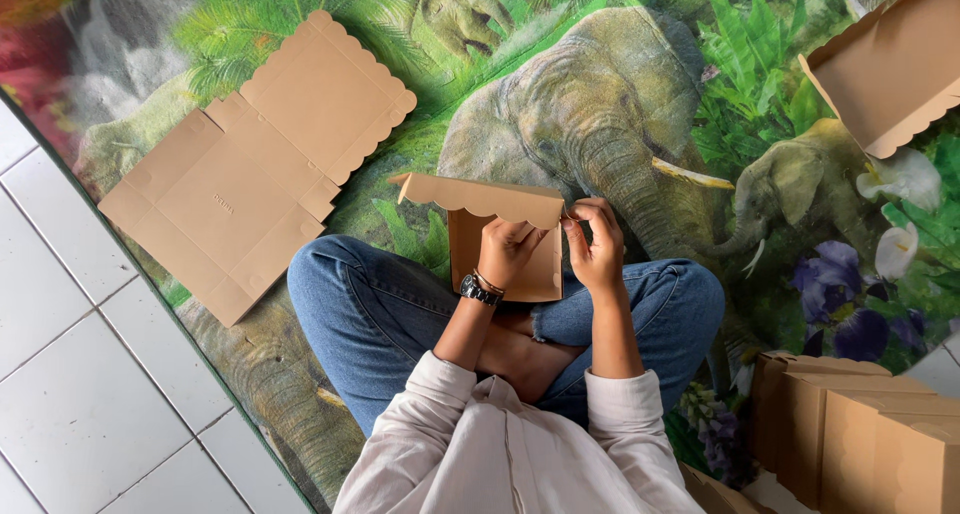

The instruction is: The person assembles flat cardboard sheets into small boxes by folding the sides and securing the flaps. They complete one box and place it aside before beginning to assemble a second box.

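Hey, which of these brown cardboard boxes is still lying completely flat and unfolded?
The flat cardboard sheet on the mat, to the picture's left of the person's knee. It lies spread open with scalloped edges, untouched, while the half-folded box is in both hands and the rest stand folded.

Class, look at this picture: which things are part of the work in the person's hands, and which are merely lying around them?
In hand:
- part-folded brown cardboard box, scalloped flap up
- left hand and right hand, both gripping it

Lying about:
- flat unfolded box blank on the elephant-print mat
- open box at top right
- finished boxes at lower right
- white tiled floor
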